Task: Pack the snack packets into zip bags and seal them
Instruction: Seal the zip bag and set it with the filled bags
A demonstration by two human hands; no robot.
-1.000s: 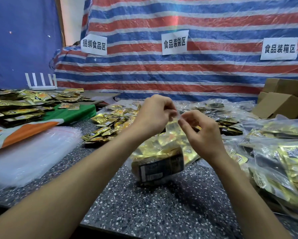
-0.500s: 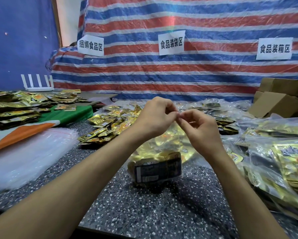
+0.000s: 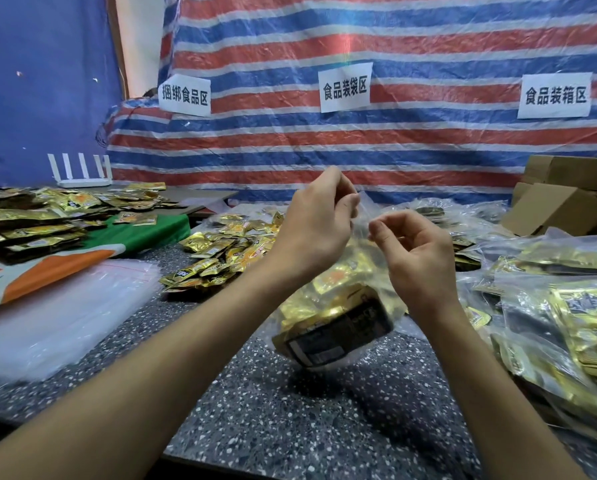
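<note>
- Spreading under everything is a dark speckled table (image 3: 324,427).
- Along its right side lies a heap of filled bags (image 3: 567,323), clear plastic with gold packets showing inside.
- At the left lies a flat stack of empty clear bags (image 3: 48,323).
- The zip bag (image 3: 338,330) hangs tilted above the table's middle, clear and stuffed with gold snack packets (image 3: 304,306), a dark labelled one lowest.
- Loose packets (image 3: 221,258) are piled beyond the left forearm.
- The left hand (image 3: 318,226) pinches the bag's top edge.
- The right hand (image 3: 418,261) curls beside that edge; its grip cannot be told.
</note>
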